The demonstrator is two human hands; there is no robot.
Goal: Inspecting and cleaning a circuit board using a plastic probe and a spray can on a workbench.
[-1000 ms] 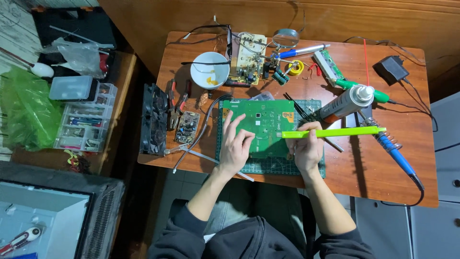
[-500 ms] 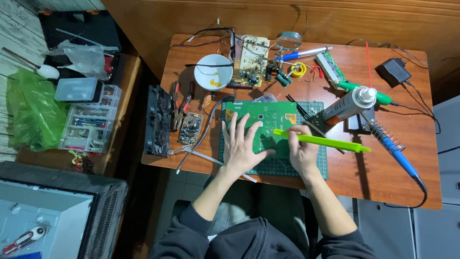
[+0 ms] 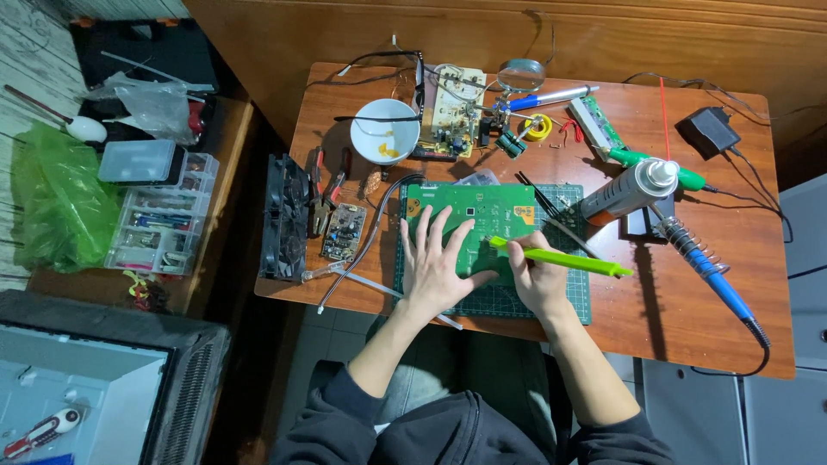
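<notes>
Centre frame, the left hand (image 3: 435, 271) lies flat with fingers spread, pinning a green circuit board (image 3: 478, 226) to the cutting mat (image 3: 517, 301). The right hand (image 3: 536, 275) grips a lime-green tool (image 3: 564, 257), tip on the board. Farther right lies a spray can (image 3: 627, 191).

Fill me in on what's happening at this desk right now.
A person sits at a wooden table working on a green circuit board that lies on a cutting mat. The left hand presses flat on the board, fingers spread. The right hand holds a lime-green tool, its tip at the board. A spray can, a blue-handled soldering iron and a white bowl sit around them.
</notes>
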